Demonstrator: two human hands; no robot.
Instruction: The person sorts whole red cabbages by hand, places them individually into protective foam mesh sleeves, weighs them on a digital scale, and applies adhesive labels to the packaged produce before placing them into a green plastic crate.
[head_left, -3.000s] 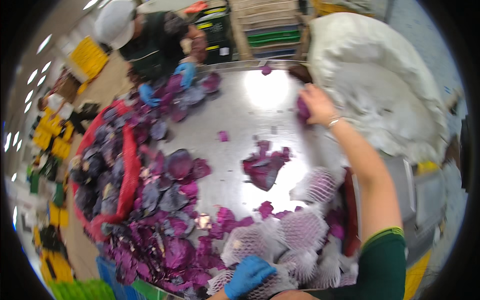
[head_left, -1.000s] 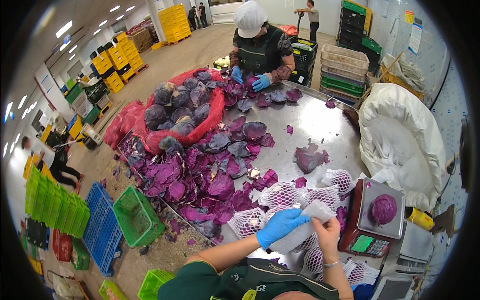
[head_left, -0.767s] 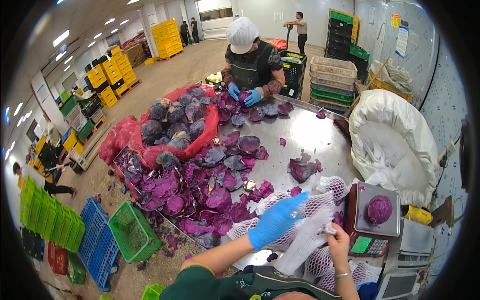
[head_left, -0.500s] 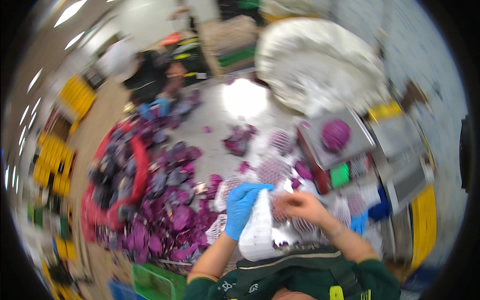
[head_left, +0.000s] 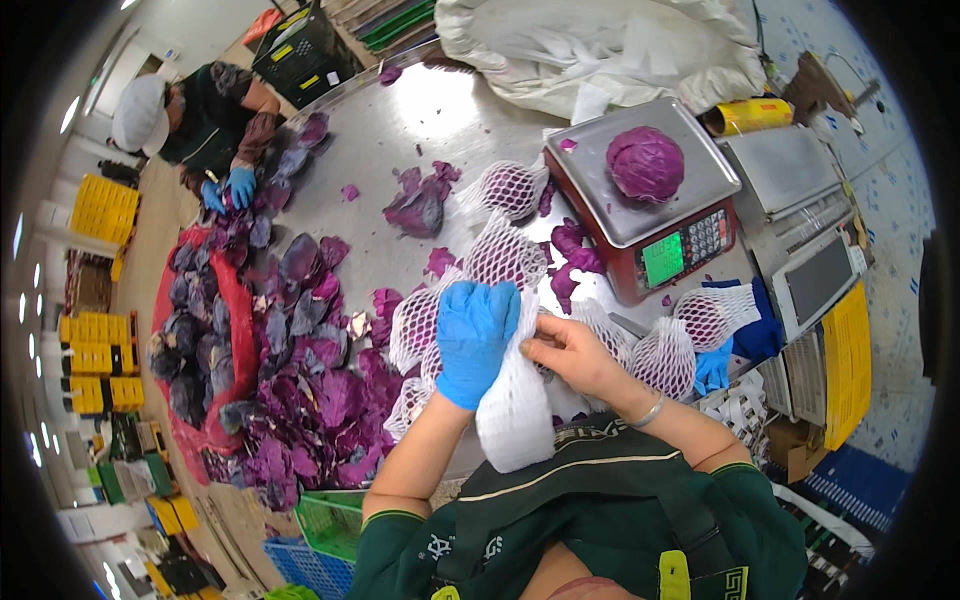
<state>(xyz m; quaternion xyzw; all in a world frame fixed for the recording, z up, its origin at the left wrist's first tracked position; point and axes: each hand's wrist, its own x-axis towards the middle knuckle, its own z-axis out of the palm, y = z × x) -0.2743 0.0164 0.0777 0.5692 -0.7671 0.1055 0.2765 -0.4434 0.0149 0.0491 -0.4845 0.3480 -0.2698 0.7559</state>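
Note:
My left hand (head_left: 475, 340), in a blue glove, is closed around a flattened bundle of white foam net sleeves (head_left: 515, 425) that hangs toward my apron. My bare right hand (head_left: 582, 356) pinches the upper right edge of this bundle between thumb and fingers. Around both hands lie several red cabbages in white foam nets, one netted cabbage (head_left: 506, 252) just beyond my left hand and another netted cabbage (head_left: 664, 360) right of my right hand. A bare red cabbage (head_left: 645, 163) rests on the scale (head_left: 602, 212) beyond my right hand.
Purple leaves (head_left: 320, 410) heap up on the left of the metal table (head_left: 370, 240), beside a red sack (head_left: 243, 325) of dark cabbages. A co-worker (head_left: 215, 120) handles leaves at the far left. A white sack (head_left: 600, 50) lies behind; a blue glove (head_left: 713, 368) lies at right.
My view has turned, so the scene sits higher and the blur is gone. My right hand has come closer to my left, against the foam sleeves. The left keeps its hold.

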